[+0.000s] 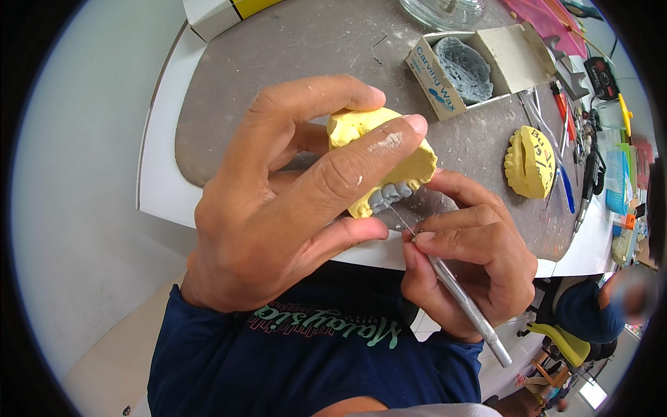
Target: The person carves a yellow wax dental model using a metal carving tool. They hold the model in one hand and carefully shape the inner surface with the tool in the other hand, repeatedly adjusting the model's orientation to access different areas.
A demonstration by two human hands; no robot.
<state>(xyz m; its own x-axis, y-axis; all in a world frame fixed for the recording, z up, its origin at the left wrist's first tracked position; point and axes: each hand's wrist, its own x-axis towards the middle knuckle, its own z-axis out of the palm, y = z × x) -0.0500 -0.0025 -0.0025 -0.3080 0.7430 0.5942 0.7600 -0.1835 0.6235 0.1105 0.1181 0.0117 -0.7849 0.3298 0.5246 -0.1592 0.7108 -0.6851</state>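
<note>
A yellow tooth model (410,170) and a thin metal tool (462,295) sit close together.
The left hand (267,191) pinches the model over the near edge of the worktop (229,90), probably to keep it steady, with its grey teeth (389,196) turned toward the tool. The right hand (479,257) pinches the tool like a pencil, maybe to steer it well. The tip is right by the grey teeth; I can't tell if it touches.

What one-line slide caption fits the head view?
Left hand grips a yellow dental cast while the right hand holds a slim metal tool at its gray teeth.
</note>
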